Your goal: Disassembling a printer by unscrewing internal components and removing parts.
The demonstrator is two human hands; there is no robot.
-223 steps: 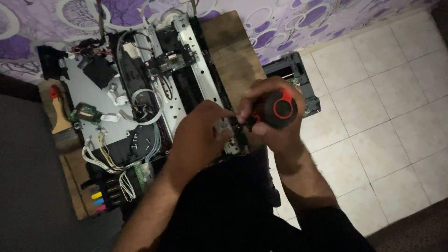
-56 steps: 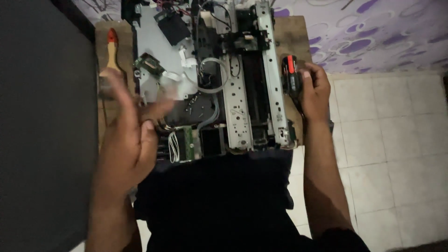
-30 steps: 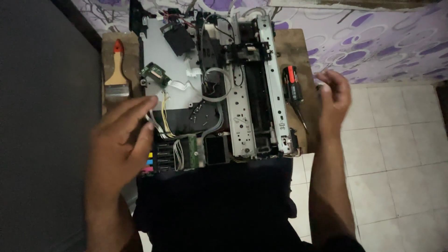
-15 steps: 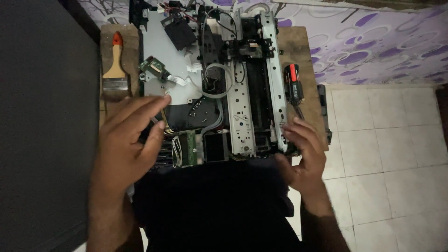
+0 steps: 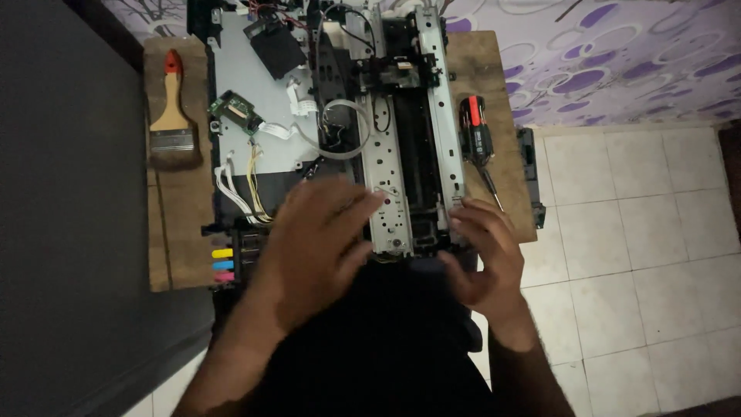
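An opened printer [image 5: 332,123] with its cover off lies on a wooden table [image 5: 174,247]; its metal frame rails [image 5: 394,154], wires and circuit boards are exposed. My left hand [image 5: 316,247] hovers over the near part of the printer, fingers spread, holding nothing, its fingertips close to the metal frame. My right hand [image 5: 482,255] is at the frame's near right corner with fingers apart and curled, also holding nothing. A black and red screwdriver [image 5: 477,143] lies on the table to the right of the frame, apart from my right hand.
A wooden-handled paintbrush [image 5: 174,116] lies at the table's left side. Coloured ink tanks [image 5: 224,264] sit at the printer's near left. A black plastic part [image 5: 529,174] hangs beyond the table's right edge. Pale floor tiles [image 5: 633,232] are on the right, a patterned wall behind.
My right hand let go of the screwdriver, which now lies on the table, and came down to the frame's near right corner. My left hand moved right, over the printer.
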